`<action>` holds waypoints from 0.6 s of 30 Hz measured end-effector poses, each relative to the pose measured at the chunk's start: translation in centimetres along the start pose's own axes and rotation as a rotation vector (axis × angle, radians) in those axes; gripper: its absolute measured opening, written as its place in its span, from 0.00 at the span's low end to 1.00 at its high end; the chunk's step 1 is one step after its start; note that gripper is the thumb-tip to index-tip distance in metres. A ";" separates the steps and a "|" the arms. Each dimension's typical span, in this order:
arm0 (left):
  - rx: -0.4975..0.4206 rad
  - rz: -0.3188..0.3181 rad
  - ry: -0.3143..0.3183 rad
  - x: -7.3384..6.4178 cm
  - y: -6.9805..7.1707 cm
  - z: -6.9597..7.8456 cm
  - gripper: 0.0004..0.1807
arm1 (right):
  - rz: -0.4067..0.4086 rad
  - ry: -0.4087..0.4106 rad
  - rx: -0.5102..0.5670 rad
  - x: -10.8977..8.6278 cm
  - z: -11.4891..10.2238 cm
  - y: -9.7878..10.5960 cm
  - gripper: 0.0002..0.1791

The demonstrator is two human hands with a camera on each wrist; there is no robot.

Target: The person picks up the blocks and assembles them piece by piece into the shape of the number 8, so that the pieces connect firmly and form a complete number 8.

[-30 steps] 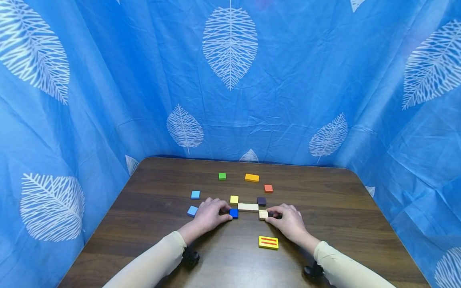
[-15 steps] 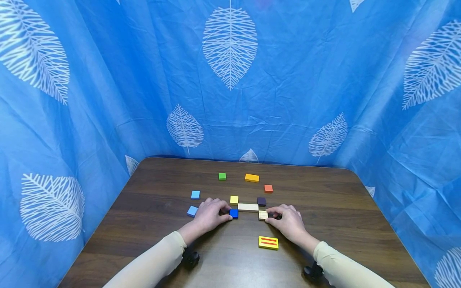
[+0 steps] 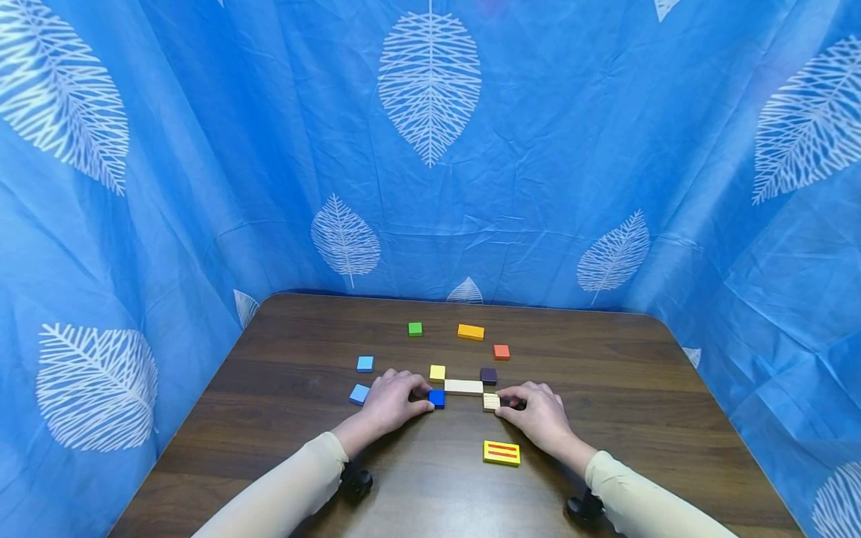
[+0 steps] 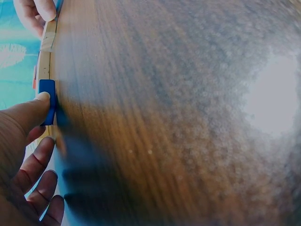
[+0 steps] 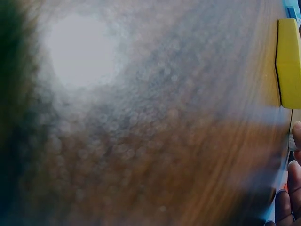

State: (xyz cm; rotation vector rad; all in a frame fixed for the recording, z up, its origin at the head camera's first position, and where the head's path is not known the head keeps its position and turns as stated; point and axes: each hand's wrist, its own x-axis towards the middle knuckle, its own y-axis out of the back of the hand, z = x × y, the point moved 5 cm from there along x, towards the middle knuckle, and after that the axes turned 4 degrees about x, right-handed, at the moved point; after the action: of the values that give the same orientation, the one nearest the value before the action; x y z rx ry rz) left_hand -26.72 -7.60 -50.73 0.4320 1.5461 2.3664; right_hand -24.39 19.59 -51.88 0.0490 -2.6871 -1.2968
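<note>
My left hand (image 3: 390, 400) pinches a dark blue square block (image 3: 437, 399) between thumb and index finger. In the left wrist view the thumb lies on the near side of that blue block (image 4: 47, 101). With thumb and index finger, my right hand (image 3: 541, 415) grips a pale wooden block with dark lines (image 3: 491, 403). A long cream block (image 3: 463, 387) lies between the two, slightly farther back. Behind its ends sit a yellow square block (image 3: 438, 373) and a dark purple block (image 3: 488, 376). Only some right fingertips show at the right wrist view's edge.
Nearer me lies a yellow block with red stripes (image 3: 501, 453). Light blue blocks (image 3: 365, 364) sit left of my left hand. Farther back are green (image 3: 415, 329), orange (image 3: 471, 332) and red (image 3: 501, 352) blocks on the brown table (image 3: 269, 418). A blue leaf-patterned curtain (image 3: 511, 164) surrounds it.
The lined wooden block has shifted very slightly left under my right hand. Otherwise both hands and the blocks stay in place.
</note>
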 end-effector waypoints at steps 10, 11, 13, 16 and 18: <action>-0.011 -0.008 0.000 0.0 0.0 0.0 0.14 | -0.006 0.004 0.006 0.0 -0.1 0.1 0.13; -0.011 -0.008 0.001 0.0 0.0 0.0 0.14 | -0.007 0.004 0.007 0.0 -0.1 0.1 0.13; -0.009 -0.008 0.002 0.0 0.0 0.0 0.14 | -0.007 0.003 0.007 0.0 -0.1 0.1 0.13; -0.008 -0.009 0.004 0.0 0.0 0.0 0.14 | -0.007 0.000 0.008 -0.1 -0.2 0.2 0.14; -0.008 -0.009 0.006 0.0 0.0 0.0 0.14 | -0.007 0.000 0.009 -0.1 -0.1 0.2 0.14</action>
State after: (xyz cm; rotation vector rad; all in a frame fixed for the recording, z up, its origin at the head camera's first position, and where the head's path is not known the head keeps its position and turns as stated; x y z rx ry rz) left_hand -26.73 -7.59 -50.76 0.4162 1.5375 2.3681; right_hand -24.27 19.58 -51.67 0.0591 -2.6953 -1.2873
